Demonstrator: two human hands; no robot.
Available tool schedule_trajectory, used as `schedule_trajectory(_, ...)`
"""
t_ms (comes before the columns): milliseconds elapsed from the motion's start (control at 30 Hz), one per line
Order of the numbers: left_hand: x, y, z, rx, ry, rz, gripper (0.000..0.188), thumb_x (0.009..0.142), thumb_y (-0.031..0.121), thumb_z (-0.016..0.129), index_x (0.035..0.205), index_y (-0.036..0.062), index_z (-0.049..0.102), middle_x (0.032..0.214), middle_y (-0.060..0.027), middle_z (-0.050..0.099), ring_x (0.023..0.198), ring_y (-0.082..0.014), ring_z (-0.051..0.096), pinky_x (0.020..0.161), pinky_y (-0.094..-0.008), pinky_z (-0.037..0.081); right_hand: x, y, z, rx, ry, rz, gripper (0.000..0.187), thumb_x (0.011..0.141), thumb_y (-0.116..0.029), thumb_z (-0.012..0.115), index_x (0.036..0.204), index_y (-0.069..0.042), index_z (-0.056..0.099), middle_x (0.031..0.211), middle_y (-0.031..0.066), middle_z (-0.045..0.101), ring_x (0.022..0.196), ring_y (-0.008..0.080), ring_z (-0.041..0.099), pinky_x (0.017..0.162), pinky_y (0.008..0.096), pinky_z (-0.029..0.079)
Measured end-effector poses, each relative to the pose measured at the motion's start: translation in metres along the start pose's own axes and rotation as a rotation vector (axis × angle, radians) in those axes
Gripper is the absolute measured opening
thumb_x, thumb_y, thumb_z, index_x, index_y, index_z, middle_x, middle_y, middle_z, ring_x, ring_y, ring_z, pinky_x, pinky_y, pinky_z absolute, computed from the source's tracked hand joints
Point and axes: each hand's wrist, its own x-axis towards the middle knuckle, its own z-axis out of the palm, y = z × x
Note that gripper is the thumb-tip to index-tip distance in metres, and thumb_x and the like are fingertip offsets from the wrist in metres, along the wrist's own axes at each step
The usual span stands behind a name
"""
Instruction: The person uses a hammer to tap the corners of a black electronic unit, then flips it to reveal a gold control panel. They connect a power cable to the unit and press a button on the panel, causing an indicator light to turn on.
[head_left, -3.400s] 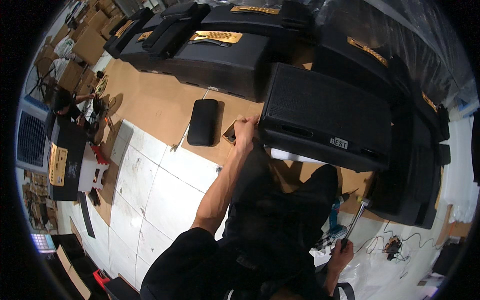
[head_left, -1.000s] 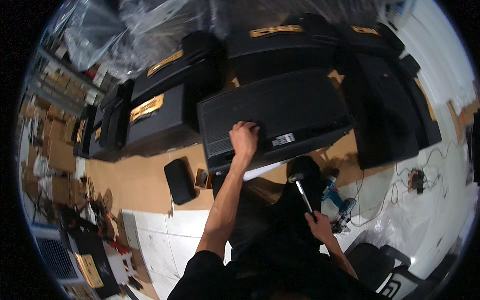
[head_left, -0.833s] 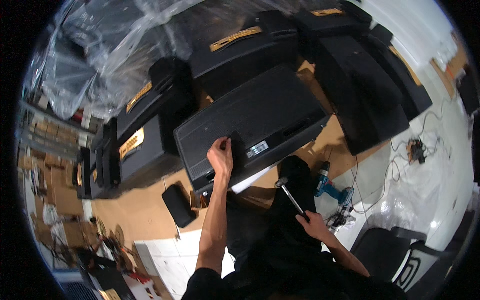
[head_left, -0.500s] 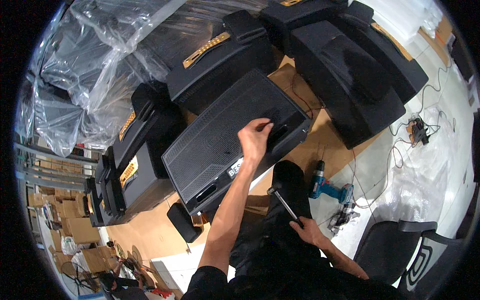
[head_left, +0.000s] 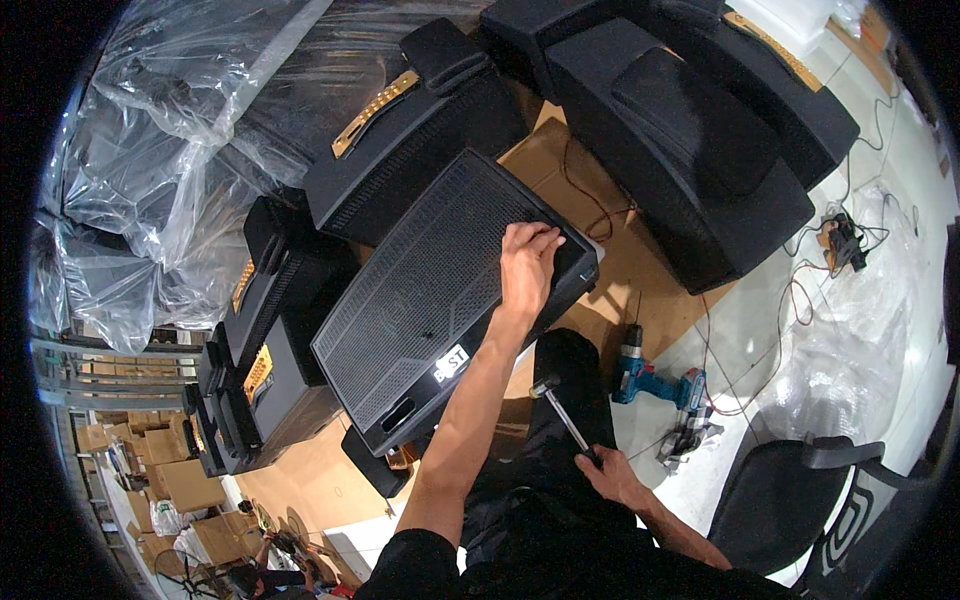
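A black speaker cabinet (head_left: 415,275) with a perforated grille lies tilted in front of me. My left hand (head_left: 528,268) is over its right end, close to the rim of the grille. The fingers are bent and pinched together; anything between them is too small to make out. The hand hides part of that end. At the cabinet's left end shows a slot-like recess (head_left: 399,413). Lower down, my right hand (head_left: 612,477) grips the dark handle of a hammer (head_left: 567,416), whose head points up and lies over my dark trouser leg.
A blue cordless drill (head_left: 655,384) stands on the floor right of my knee, beside a black chair (head_left: 775,505). More black cabinets (head_left: 680,150) crowd the far side. Clear plastic sheeting (head_left: 180,170) hangs at the far left. Cables (head_left: 790,300) trail across the floor at right.
My left hand has moved along the cabinet toward its far right corner, with fingers still pinched. The right hand keeps the hammer in nearly the same place. The view has shifted slightly.
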Motion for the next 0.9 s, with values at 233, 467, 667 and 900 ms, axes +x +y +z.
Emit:
schedule_trajectory(233, -0.014, 0.001, -0.001, 0.271, -0.071, 0.182, 0.031, 0.087, 0.022, 0.067, 0.105, -0.0031, 0.068, 0.119, -0.0181, 0.063, 0.125, -0.0336, 0.050, 0.104, -0.0497, 0.040, 0.000, -0.012, -0.009, 0.082, -0.056, 0.005, 0.049, 0.090, -0.044, 0.062, 0.092, 0.005, 0.061, 0.062, 0.0136, 0.055, 0.060, 0.0163, 0.048, 0.052, 0.0368, 0.041)
schedule_trajectory(467, -0.015, -0.001, 0.005, 0.317, -0.070, 0.264, 0.035, 0.087, 0.024, 0.067, 0.104, -0.0071, 0.066, 0.112, -0.0236, 0.065, 0.112, -0.0356, 0.060, 0.102, -0.0487, 0.042, 0.001, 0.004, -0.001, 0.109, -0.031, -0.034, 0.055, 0.090, -0.052, 0.059, 0.094, 0.003, 0.063, 0.057, 0.0141, 0.055, 0.053, 0.0198, 0.052, 0.048, 0.0362, 0.041)
schedule_trajectory(667, -0.011, -0.005, 0.001, 0.294, -0.072, 0.319, 0.033, 0.087, 0.021, 0.067, 0.101, -0.0086, 0.066, 0.111, -0.0243, 0.065, 0.112, -0.0351, 0.060, 0.103, -0.0455, 0.042, 0.004, -0.004, -0.008, -0.027, -0.136, 0.062, 0.069, 0.088, -0.055, 0.058, 0.111, 0.010, 0.058, 0.063, 0.0228, 0.061, 0.060, 0.0291, 0.064, 0.054, 0.0393, 0.048)
schedule_trajectory(900, -0.011, -0.004, -0.003, 0.202, -0.052, 0.229, 0.029, 0.088, 0.021, 0.065, 0.099, -0.0058, 0.068, 0.111, -0.0209, 0.066, 0.113, -0.0320, 0.060, 0.105, -0.0463, 0.038, 0.003, 0.008, 0.002, 0.075, -0.046, 0.047, 0.057, 0.091, -0.048, 0.057, 0.099, 0.008, 0.060, 0.069, 0.0245, 0.062, 0.069, 0.0332, 0.066, 0.058, 0.0421, 0.046)
